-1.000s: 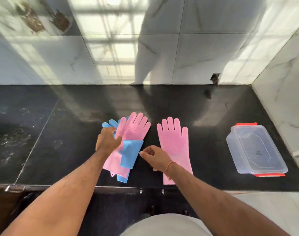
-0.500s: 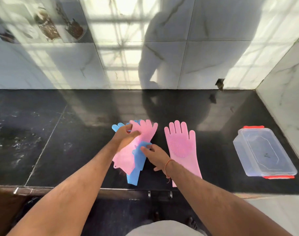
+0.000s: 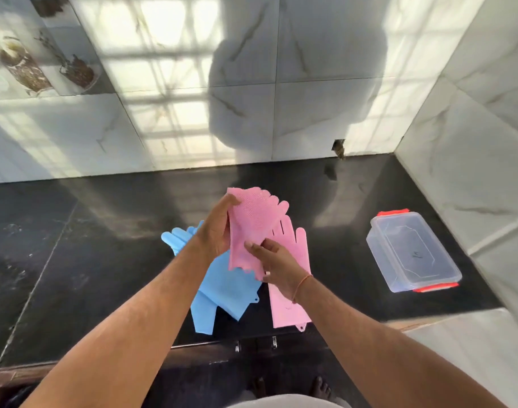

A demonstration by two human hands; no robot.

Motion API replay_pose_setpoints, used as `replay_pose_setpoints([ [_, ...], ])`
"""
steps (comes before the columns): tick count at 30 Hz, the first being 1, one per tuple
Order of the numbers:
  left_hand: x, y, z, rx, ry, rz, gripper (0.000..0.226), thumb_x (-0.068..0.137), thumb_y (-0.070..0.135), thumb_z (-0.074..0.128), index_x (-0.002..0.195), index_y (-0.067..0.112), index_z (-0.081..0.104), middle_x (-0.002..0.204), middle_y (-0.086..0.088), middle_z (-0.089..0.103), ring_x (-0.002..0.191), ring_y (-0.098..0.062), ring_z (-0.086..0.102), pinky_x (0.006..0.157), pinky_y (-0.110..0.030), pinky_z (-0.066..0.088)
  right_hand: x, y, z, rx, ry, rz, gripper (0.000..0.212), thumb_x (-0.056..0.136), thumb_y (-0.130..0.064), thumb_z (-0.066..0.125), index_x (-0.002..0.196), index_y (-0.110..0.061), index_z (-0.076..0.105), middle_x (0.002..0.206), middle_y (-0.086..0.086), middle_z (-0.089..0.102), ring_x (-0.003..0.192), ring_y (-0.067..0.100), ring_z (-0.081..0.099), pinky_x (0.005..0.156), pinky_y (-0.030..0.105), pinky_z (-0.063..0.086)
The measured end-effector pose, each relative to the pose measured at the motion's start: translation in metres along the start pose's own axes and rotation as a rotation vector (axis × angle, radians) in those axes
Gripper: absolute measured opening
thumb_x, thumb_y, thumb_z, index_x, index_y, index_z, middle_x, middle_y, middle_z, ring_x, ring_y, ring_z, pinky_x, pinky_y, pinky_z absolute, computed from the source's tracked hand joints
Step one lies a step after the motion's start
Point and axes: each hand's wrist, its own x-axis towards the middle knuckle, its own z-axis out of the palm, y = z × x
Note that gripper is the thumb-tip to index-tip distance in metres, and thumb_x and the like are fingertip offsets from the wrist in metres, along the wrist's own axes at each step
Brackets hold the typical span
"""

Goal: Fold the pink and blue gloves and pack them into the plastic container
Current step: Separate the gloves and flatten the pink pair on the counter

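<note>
Both hands hold 1 pink bristled silicone glove (image 3: pixel 253 228) lifted off the black stone counter (image 3: pixel 89 245): the left hand (image 3: pixel 215 234) grips its side edge near the palm, the right hand (image 3: pixel 276 265) pinches near its scalloped cuff; it looks not yet folded. Left of the clear plastic container with red clips (image 3: pixel 412 251), a 2nd pink glove (image 3: pixel 290 278) lies flat on the counter; further left lie the blue silicone gloves (image 3: pixel 219 287), overlapped and unfolded as far as can be seen. The container holds no gloves; whether its lid is on I cannot tell. By my judgement, nearly all folding and all packing remain.
</note>
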Motion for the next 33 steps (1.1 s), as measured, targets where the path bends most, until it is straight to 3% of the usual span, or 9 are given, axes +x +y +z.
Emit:
replay_pose_setpoints([
  [3, 0.016, -0.019, 0.023, 0.001, 0.029, -0.045, 0.032, 0.097, 0.029, 0.056, 0.122, 0.016, 0.072, 0.105, -0.013, 0.075, 0.09, -0.026, 0.075, 0.076, -0.04, 0.064, -0.011, 0.002, -0.027, 0.003, 0.068, 0.001, 0.053, 0.078, -0.035, 0.093, 0.126, -0.026, 0.072, 0.122, 0.003, 0.079, 0.11, 0.029, 0.077, 0.09, 0.054, 0.065],
  [6, 0.033, -0.038, 0.045, 0.017, 0.05, -0.043, 0.061, 0.088, 0.025, 0.063, 0.146, 0.01, 0.053, 0.123, -0.016, 0.063, 0.109, -0.033, 0.062, 0.095, -0.053, 0.058, -0.025, 0.006, -0.054, -0.033, 0.087, 0.038, 0.053, 0.083, -0.026, 0.091, 0.129, -0.02, 0.066, 0.113, 0.006, 0.082, 0.098, 0.036, 0.08, 0.079, 0.049, 0.067],
  [8, 0.046, -0.051, 0.063, -0.038, 0.058, -0.003, 0.052, 0.09, 0.015, 0.064, 0.141, 0.014, 0.055, 0.124, -0.015, 0.063, 0.11, -0.031, 0.06, 0.103, -0.056, 0.054, -0.035, 0.011, -0.074, -0.058, 0.164, 0.069, 0.043, 0.087, -0.028, 0.089, 0.123, -0.02, 0.067, 0.103, 0.004, 0.083, 0.091, 0.033, 0.082, 0.074, 0.045, 0.068],
  [11, 0.063, -0.065, 0.085, -0.109, 0.047, -0.018, 0.032, 0.086, 0.006, 0.064, 0.114, 0.018, 0.054, 0.102, -0.01, 0.064, 0.093, -0.026, 0.059, 0.084, -0.042, 0.053, -0.05, 0.025, -0.107, -0.129, 0.277, 0.101, 0.032, 0.096, -0.033, 0.08, 0.121, -0.016, 0.069, 0.108, 0.009, 0.081, 0.089, 0.031, 0.081, 0.076, 0.048, 0.069],
  [15, 0.084, -0.092, 0.1, -0.025, -0.001, -0.093, 0.04, 0.099, 0.0, 0.056, 0.139, 0.002, 0.055, 0.117, -0.016, 0.06, 0.11, -0.033, 0.056, 0.102, -0.05, 0.048, -0.073, 0.042, -0.146, -0.137, 0.356, 0.103, 0.035, 0.097, -0.035, 0.079, 0.12, -0.011, 0.07, 0.097, 0.009, 0.083, 0.082, 0.028, 0.082, 0.069, 0.04, 0.068],
  [17, 0.093, -0.104, 0.108, -0.01, -0.031, -0.135, 0.053, 0.099, 0.004, 0.058, 0.152, 0.012, 0.058, 0.12, -0.014, 0.065, 0.114, -0.031, 0.061, 0.11, -0.05, 0.049, -0.082, 0.048, -0.164, -0.168, 0.4, 0.127, 0.034, 0.097, -0.035, 0.079, 0.119, -0.01, 0.07, 0.09, 0.008, 0.083, 0.078, 0.026, 0.081, 0.065, 0.036, 0.066],
  [24, 0.115, -0.127, 0.124, -0.014, -0.087, -0.183, 0.035, 0.098, -0.002, 0.061, 0.131, 0.012, 0.06, 0.138, -0.022, 0.069, 0.126, -0.036, 0.067, 0.117, -0.05, 0.048, -0.098, 0.067, -0.202, -0.275, 0.496, 0.185, 0.025, 0.096, -0.037, 0.079, 0.11, -0.02, 0.068, 0.091, 0.002, 0.082, 0.075, 0.022, 0.081, 0.065, 0.031, 0.066],
  [27, 0.124, -0.141, 0.12, 0.12, -0.01, -0.205, 0.033, 0.1, -0.009, 0.055, 0.132, -0.001, 0.061, 0.127, -0.023, 0.067, 0.134, -0.046, 0.063, 0.117, -0.051, 0.046, -0.099, 0.075, -0.209, -0.34, 0.492, 0.256, 0.021, 0.097, -0.029, 0.077, 0.112, -0.019, 0.067, 0.096, 0.004, 0.081, 0.074, 0.024, 0.081, 0.067, 0.035, 0.067],
  [33, 0.126, -0.145, 0.131, 0.291, 0.232, -0.19, 0.083, 0.097, -0.008, 0.068, 0.169, 0.009, 0.029, 0.149, -0.01, 0.063, 0.132, -0.029, 0.062, 0.12, -0.048, 0.048, -0.101, 0.083, -0.213, -0.383, 0.52, 0.322, 0.03, 0.097, -0.027, 0.076, 0.122, -0.017, 0.064, 0.098, 0.005, 0.081, 0.068, 0.025, 0.081, 0.065, 0.032, 0.065],
])
